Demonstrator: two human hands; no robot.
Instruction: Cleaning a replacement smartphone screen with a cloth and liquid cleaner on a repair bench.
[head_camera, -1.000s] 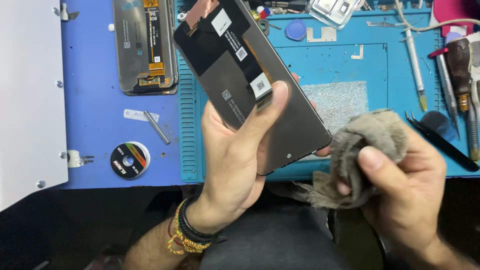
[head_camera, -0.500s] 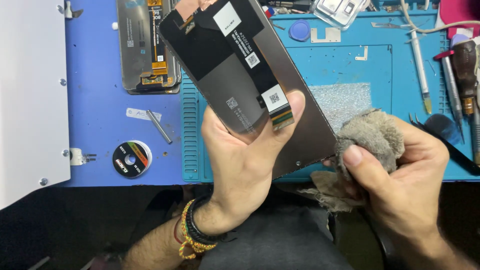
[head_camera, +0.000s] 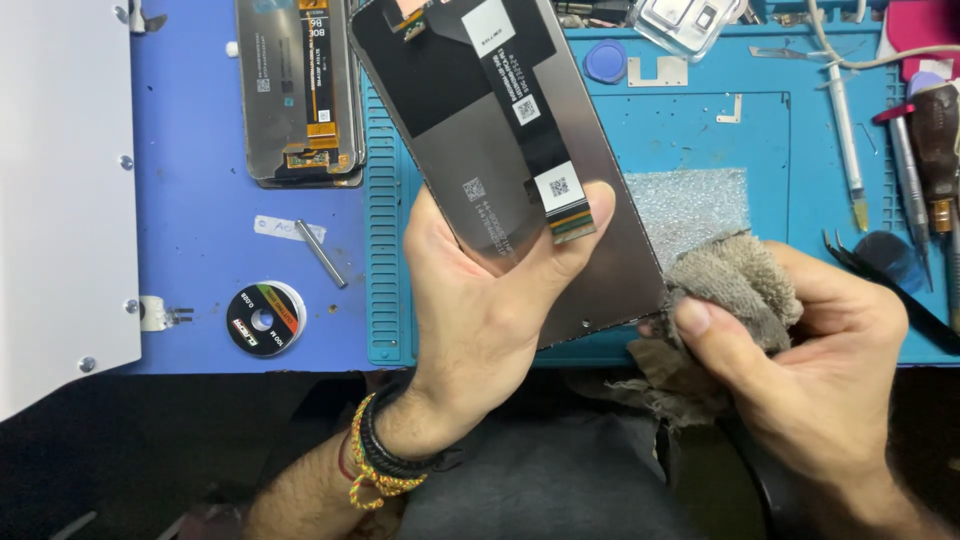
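Two hands, one phone screen panel, one cloth, above a repair bench.

The left hand (head_camera: 490, 310) grips the panel (head_camera: 500, 150) back-side up; the right hand (head_camera: 820, 350) pinches a grey cloth (head_camera: 735, 280) against its lower corner. One second panel (head_camera: 300, 90) lies on the bench (head_camera: 190, 250).

I have a single view, from the camera worn on the head, and it looks steeply down onto the workbench from above and slightly behind the hands. It sits close: the left hand (head_camera: 480, 330) fills the middle of the frame and the right hand (head_camera: 810, 370) the lower right, with both forearms cut off by the bottom edge. The blue mat (head_camera: 200, 250) runs across the upper half, its far edge beyond the top of the frame, while the dark lap and floor take the bottom strip. A white panel (head_camera: 60, 190) closes off the left edge. No second view overlaps this one.
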